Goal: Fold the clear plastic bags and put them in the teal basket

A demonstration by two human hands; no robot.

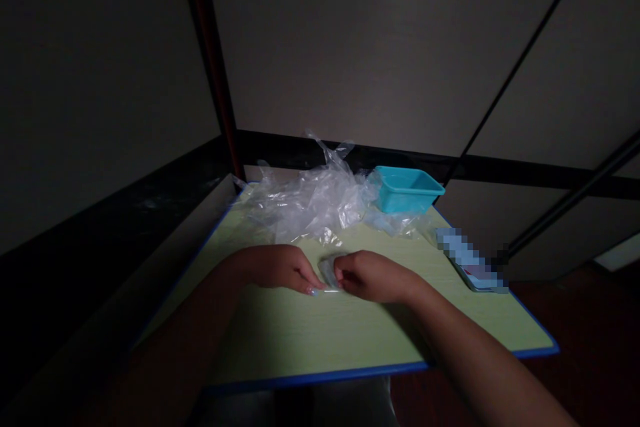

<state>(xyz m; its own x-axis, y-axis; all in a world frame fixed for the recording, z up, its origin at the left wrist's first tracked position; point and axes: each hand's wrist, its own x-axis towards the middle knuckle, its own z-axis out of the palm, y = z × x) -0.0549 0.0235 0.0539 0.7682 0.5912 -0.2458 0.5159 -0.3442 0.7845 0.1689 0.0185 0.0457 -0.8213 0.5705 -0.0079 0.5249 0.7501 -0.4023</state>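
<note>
Both of my hands rest on a pale green table (280,340) with a blue edge. My left hand (273,267) and my right hand (373,275) meet at the table's middle, fingers curled in a pinch. Between them they hold a small clear plastic bag (327,271) that lies flat on the table. A thin pale strip runs along the bag's near edge, between my fingertips. What the bag contains is too dim to make out.
A heap of crumpled clear plastic bags (310,200) lies at the table's far side. A turquoise plastic tub (407,189) stands at the far right corner. A blurred flat object (470,260) lies near the right edge. Dark walls close in behind and to the left.
</note>
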